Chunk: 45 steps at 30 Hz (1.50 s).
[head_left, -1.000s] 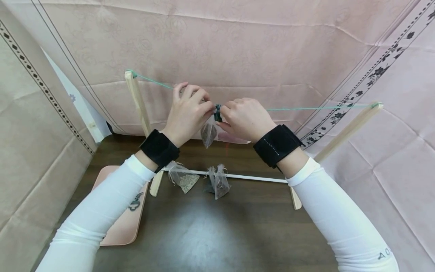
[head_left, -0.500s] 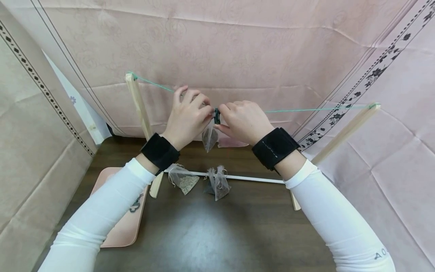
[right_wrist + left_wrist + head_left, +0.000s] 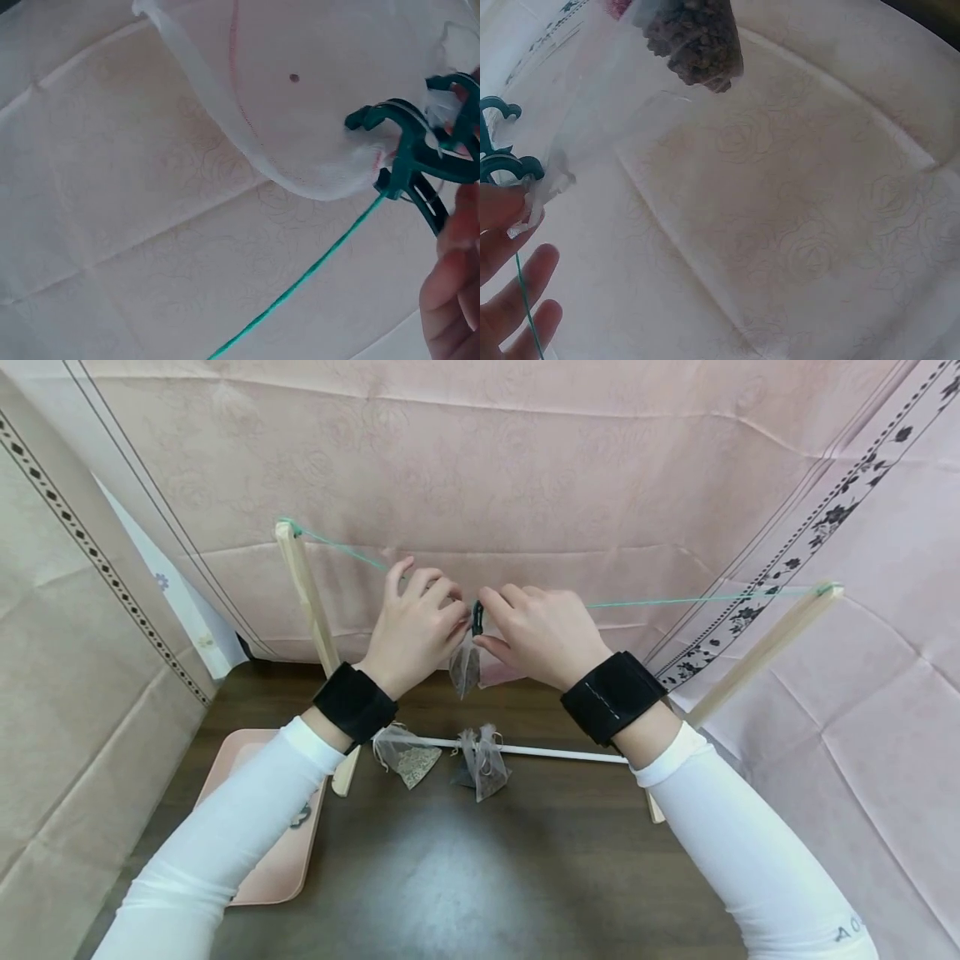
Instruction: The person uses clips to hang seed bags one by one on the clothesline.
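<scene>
My left hand (image 3: 417, 631) pinches the gathered top of a sheer mesh pouch (image 3: 465, 670) of dark brown granules, clearest in the left wrist view. Beside it, my right hand (image 3: 546, 635) pinches a dark green plastic clip (image 3: 477, 618). The right wrist view shows the curved jaws of the green clip (image 3: 420, 154) standing apart next to the gauze, with the green string (image 3: 296, 286) running up to it. A pale fabric piece with a pink stitched line (image 3: 244, 112) hangs behind the clip. Whether the pouch lies between the jaws is unclear.
The string spans a left wooden post (image 3: 306, 585) and a right wooden post (image 3: 765, 652). A white rod (image 3: 562, 752) lies low between them. A pouch of pale grains (image 3: 412, 760) and darker pouches (image 3: 483, 764) rest there. A pink tray (image 3: 273, 868) holds dark clips (image 3: 300, 817).
The clip has turned more edge-on to the head view. The pouch has shifted slightly right and down, and both hands have moved down slightly while keeping their grips.
</scene>
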### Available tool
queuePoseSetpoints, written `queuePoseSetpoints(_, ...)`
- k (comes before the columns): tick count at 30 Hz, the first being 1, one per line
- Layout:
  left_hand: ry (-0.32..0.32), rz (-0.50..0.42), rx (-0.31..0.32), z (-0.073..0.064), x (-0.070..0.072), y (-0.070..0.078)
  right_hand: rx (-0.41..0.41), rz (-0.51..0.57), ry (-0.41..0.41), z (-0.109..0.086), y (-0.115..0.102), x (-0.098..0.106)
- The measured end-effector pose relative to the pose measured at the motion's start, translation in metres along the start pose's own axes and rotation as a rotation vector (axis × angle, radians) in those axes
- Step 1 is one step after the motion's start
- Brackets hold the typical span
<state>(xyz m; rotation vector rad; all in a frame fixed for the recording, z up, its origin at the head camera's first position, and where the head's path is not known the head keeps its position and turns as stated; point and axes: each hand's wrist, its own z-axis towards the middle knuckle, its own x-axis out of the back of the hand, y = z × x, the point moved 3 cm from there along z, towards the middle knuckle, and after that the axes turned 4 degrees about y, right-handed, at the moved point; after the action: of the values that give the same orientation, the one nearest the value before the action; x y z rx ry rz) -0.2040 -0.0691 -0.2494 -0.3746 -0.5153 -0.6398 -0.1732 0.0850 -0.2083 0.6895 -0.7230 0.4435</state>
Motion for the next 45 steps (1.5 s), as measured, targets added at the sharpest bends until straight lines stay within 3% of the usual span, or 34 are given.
queuePoseSetpoints(10,-0.002,0.006,0.038,-0.009,0.005,-0.003,-0.155,0.157,0.158,-0.017,-0.005,0.005)
queuePoseSetpoints(16,0.007,-0.015,0.057,-0.019,0.014,0.002,-0.260,0.230,0.234,-0.039,-0.011,0.008)
queuePoseSetpoints(20,0.002,-0.060,0.096,-0.033,0.020,0.008,-0.328,0.264,0.307,-0.064,-0.017,0.007)
queuePoseSetpoints(25,-0.009,-0.113,0.209,-0.064,0.025,0.014,-0.395,0.299,0.333,-0.096,-0.029,-0.001)
queuePoseSetpoints(30,-0.051,-0.123,0.299,-0.101,0.024,0.019,-0.480,0.326,0.252,-0.127,-0.042,-0.023)
queuePoseSetpoints(37,-0.193,-0.111,0.368,-0.146,0.010,0.026,-0.551,0.377,-0.031,-0.178,-0.067,-0.077)
queuePoseSetpoints(45,-0.269,-0.137,0.496,-0.191,0.003,0.036,-0.646,0.404,-0.099,-0.226,-0.094,-0.103)
